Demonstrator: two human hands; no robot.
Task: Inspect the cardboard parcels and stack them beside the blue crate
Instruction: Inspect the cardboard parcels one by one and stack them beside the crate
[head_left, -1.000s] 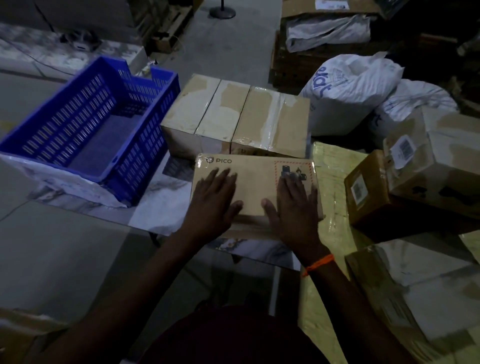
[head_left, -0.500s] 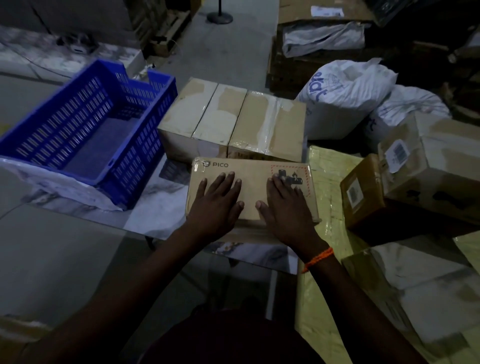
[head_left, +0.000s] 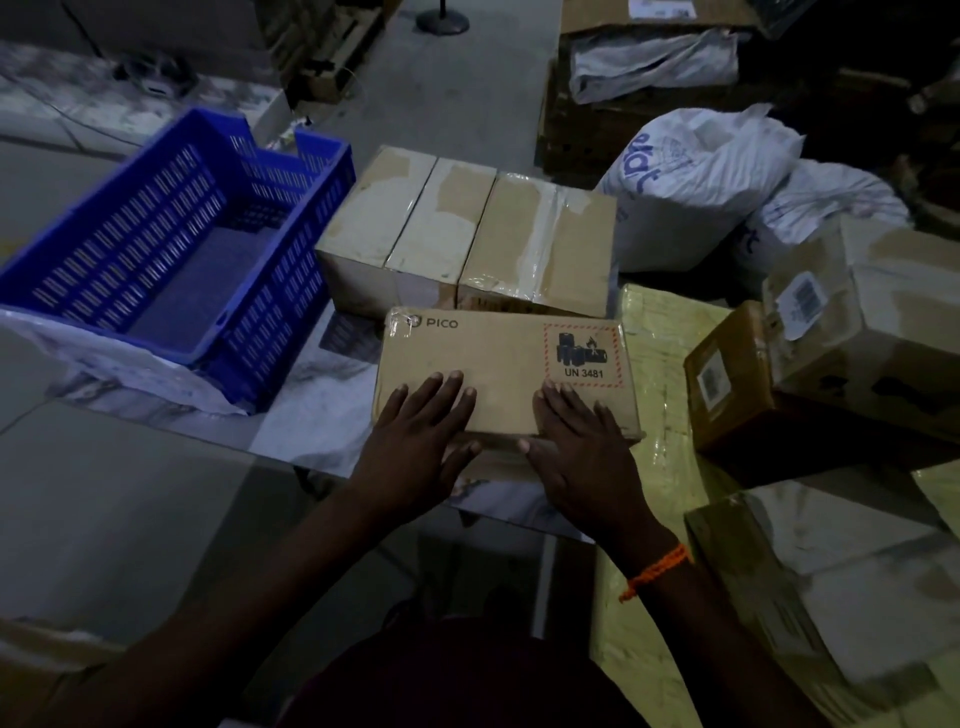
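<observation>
Risk of a fall: the box (head_left: 498, 364) could be tipped off the bench (head_left: 291, 415), because it is laid near the front edge and is only pressed from above, not held by its sides.
Risk of harm: a red sign with batteries and a flame is printed on the lid, so a drop could be bad for what is packed inside.
Risk of a slip: shiny tape is seen on the box, and flat palms could be slid across it.
Look of box: a flat brown cardboard box, marked PICO at the far left and UN 3481 at the far right. No dents or tears can be seen, though the light is dim.
Place of box: it is laid on the bench to the right of the crate (head_left: 280, 322), with bare bench between them. It is set just in front of the taped boxes (head_left: 467, 228); whether they are touched cannot be told.
Hands: the left hand (head_left: 415, 441) and right hand (head_left: 582, 447) are laid flat on the near half of the lid, fingers straight and a little spread.
Further out: a yellow parcel (head_left: 654, 353) is seen just beside the box on the right, and white sacks (head_left: 696, 182) are piled behind.
</observation>
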